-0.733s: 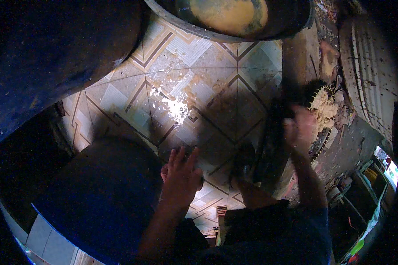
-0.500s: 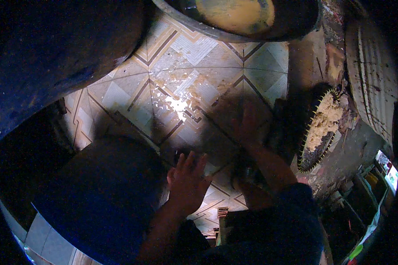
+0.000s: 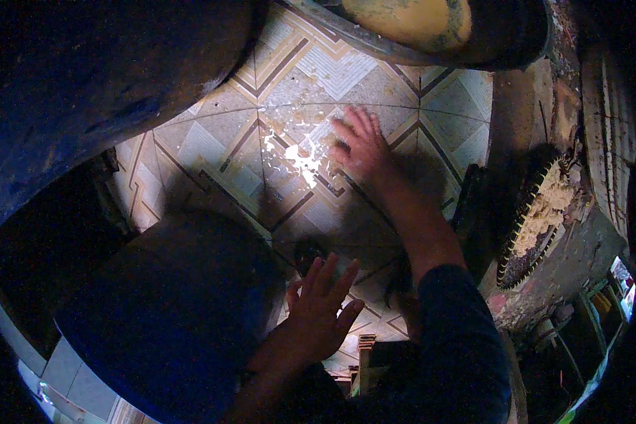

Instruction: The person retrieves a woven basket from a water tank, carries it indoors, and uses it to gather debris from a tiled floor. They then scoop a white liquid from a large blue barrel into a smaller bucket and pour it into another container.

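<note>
Over the patterned tiles, my right hand (image 3: pixel 362 147) reaches forward with its fingers spread and bent a little, holding nothing. Just left of it lie scattered pale bits (image 3: pixel 305 164), brightly lit so that some are washed out. Whether the fingertips touch the tiles I cannot tell. Closer to me, my left hand (image 3: pixel 321 311) is held with fingers apart and nothing in its grasp. A large dark rounded container (image 3: pixel 169 304) stands beside it on the left. A small dark rounded shape (image 3: pixel 308 254) shows just beyond its fingertips, too dim to name.
A wide basin (image 3: pixel 360 35) with tan contents (image 3: pixel 410 20) stands at the far edge. A big dark rounded object (image 3: pixel 120 92) fills the far left. On the right, a basket with a laced rim (image 3: pixel 521 237) holds crumbly beige stuff (image 3: pixel 544 212). Tiled floor (image 3: pixel 226 141) lies between.
My right hand has moved forward and left, out of shadow and beside the pale bits. My left hand stays near the dark container, its fingers more widely spread. The whole view has shifted slightly.
</note>
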Tool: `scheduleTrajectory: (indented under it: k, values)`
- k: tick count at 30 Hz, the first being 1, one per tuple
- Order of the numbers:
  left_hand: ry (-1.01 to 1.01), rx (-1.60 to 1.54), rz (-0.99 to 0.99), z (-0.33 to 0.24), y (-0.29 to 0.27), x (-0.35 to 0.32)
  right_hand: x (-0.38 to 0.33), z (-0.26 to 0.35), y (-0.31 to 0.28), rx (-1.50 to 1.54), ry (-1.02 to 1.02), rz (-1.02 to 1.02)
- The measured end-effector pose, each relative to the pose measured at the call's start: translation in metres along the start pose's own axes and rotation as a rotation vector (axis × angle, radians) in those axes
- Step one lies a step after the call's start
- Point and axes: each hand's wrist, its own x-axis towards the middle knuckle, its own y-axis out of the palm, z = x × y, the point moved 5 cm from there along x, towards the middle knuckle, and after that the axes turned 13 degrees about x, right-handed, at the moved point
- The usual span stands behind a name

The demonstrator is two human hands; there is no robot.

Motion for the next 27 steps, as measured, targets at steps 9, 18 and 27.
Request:
scheduleTrajectory:
  k: [9, 18, 27]
  values:
    - [0.011, -0.039, -0.025, 0.001, -0.001, 0.002, -0.077, 0.023, 0.017, -0.245, -0.344, 0.239]
    - [-0.007, -0.024, -0.001, -0.003, 0.002, 0.000, -0.066, -0.024, -0.015, -0.133, -0.054, 0.117]
    - [-0.002, -0.027, -0.011, -0.013, 0.001, -0.002, -0.063, -0.079, 0.009, 0.824, 0.947, -0.176]
